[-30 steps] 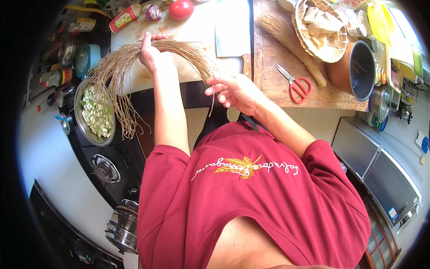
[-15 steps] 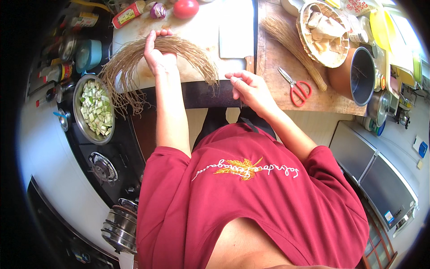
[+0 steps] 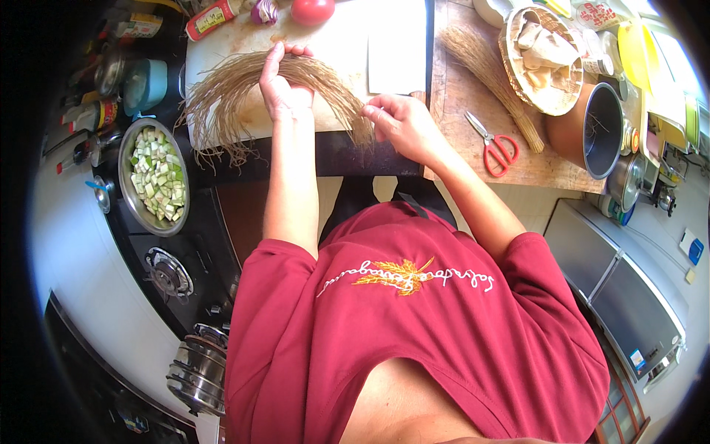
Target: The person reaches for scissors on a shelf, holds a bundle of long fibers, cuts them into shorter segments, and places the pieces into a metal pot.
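Note:
My left hand (image 3: 288, 92) is wrapped round the middle of a bundle of thin, dry brown strands (image 3: 225, 92). The bundle arches over the near part of a white cutting board (image 3: 344, 37), its ragged left end hanging past the edge. At its right end my right hand (image 3: 407, 129) is closed in a pinch, the fingertips right beside the strand tips; what they hold is too small to make out. Red-handled scissors (image 3: 499, 153) lie on the wooden surface to the right. Beyond them lies a second, straight bundle of similar strands (image 3: 492, 81).
A cleaver (image 3: 397, 59) lies on the board, with a tomato (image 3: 313, 11) and a purple bulb (image 3: 264, 11) behind. A metal bowl (image 3: 127, 196) of green-white cubes stands left by the stove. A wicker basket (image 3: 510, 63) and a brown pot (image 3: 571, 144) stand right.
My left hand and the bundle have shifted a little right and away from me. My right hand has come up to the bundle's right end, its fingers now pinched there.

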Demonstrator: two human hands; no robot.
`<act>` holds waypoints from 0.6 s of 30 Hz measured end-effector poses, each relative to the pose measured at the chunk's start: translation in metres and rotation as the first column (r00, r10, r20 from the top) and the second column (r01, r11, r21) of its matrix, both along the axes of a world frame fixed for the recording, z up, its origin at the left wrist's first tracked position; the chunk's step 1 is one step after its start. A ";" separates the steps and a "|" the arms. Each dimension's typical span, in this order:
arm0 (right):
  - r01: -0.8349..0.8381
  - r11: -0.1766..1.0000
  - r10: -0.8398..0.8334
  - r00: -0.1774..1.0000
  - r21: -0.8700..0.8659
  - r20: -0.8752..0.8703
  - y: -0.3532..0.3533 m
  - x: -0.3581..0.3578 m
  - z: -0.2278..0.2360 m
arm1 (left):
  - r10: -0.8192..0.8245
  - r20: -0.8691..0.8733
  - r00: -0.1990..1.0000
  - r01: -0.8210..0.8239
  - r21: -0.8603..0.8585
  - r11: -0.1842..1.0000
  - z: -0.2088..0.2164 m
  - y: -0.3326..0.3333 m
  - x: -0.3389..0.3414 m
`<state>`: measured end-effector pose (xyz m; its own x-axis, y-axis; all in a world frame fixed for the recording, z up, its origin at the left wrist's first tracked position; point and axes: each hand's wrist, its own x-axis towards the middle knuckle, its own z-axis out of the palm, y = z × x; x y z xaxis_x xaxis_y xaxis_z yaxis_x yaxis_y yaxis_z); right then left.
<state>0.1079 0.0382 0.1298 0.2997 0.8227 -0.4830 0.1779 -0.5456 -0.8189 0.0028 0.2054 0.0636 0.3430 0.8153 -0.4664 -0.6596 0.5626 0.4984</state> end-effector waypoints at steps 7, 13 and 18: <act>-0.059 0.998 0.051 0.983 -0.039 -0.178 -0.012 0.008 -0.009 | 0.023 0.102 0.994 -0.021 -0.021 1.000 -0.020 0.016 -0.011; -0.031 0.998 0.036 0.993 0.053 -0.112 -0.005 0.003 -0.016 | 0.063 -0.054 0.997 -0.067 -0.066 0.996 -0.005 0.010 -0.004; 0.079 0.997 -0.079 0.997 0.018 -0.004 -0.004 0.002 -0.026 | 0.063 0.016 0.998 -0.062 -0.022 0.998 -0.012 0.017 -0.009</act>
